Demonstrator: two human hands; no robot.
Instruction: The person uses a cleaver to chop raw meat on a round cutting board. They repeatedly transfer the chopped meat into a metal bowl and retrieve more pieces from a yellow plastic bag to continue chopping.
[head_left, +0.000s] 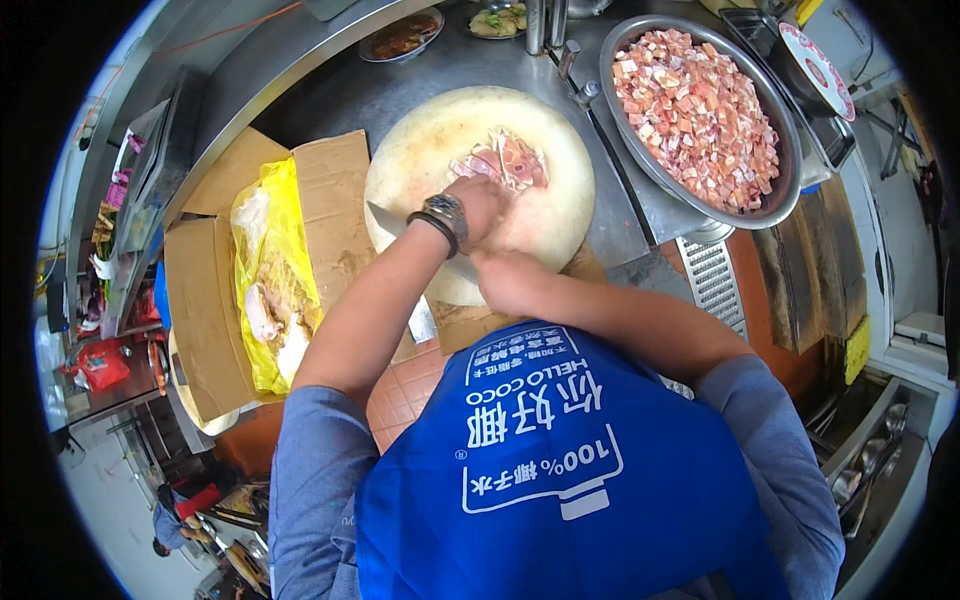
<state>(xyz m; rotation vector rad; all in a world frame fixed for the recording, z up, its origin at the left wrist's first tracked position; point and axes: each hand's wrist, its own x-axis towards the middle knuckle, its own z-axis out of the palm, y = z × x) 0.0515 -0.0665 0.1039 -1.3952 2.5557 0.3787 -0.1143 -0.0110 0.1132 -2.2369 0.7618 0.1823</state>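
Note:
A round chopping block (420, 135) is in front of me, with a small pile of raw sliced poultry (514, 161) near its middle. My left hand (481, 208), with bands at the wrist, rests at the near edge of that meat; its fingertips are hidden. Close to the block's near rim, my right hand (514, 281) is closed around the handle end of a cleaver, the handle itself covered by the fingers. The cleaver's blade (385, 219) points left and passes beneath my left wrist.
Left of the block, an open cardboard box (334, 202) holds raw poultry (260, 311) in a yellow plastic bag (289, 262). A large metal basin (626, 142) of diced raw meat (694, 112) stands at right. Dishes of food (401, 37) sit at the back. Another person (180, 514) is far left.

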